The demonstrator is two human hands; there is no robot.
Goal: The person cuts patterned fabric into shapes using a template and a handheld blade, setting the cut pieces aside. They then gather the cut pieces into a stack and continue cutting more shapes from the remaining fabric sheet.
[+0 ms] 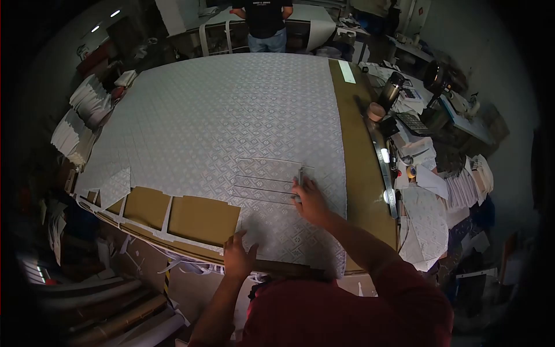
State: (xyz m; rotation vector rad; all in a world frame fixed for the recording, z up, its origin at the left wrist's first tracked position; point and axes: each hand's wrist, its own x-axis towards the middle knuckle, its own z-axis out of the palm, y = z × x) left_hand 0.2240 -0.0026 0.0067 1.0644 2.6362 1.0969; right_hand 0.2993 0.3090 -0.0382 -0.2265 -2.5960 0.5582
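Pale fabric (231, 104) with a woven diamond pattern covers most of the large table. My right hand (310, 201) is closed around a slim, greyish hand tool (300, 175), held close over the fabric; its exact kind I cannot tell. Several straight, roughly parallel lines (266, 178) run across the fabric to the left of this hand. At the near edge, my left hand (238, 254) rests with thumb and fingers apart, beside the corner where the fabric gives way to bare brown board (205, 218).
A long metal ruler (381, 165) lies along the right side, near a thermos (393, 89), a cup (376, 111) and a calculator (413, 123). Stacked pale sheets (89, 101) stand at the left. A person (267, 26) stands beyond the far edge. Rolls (115, 312) lie at lower left.
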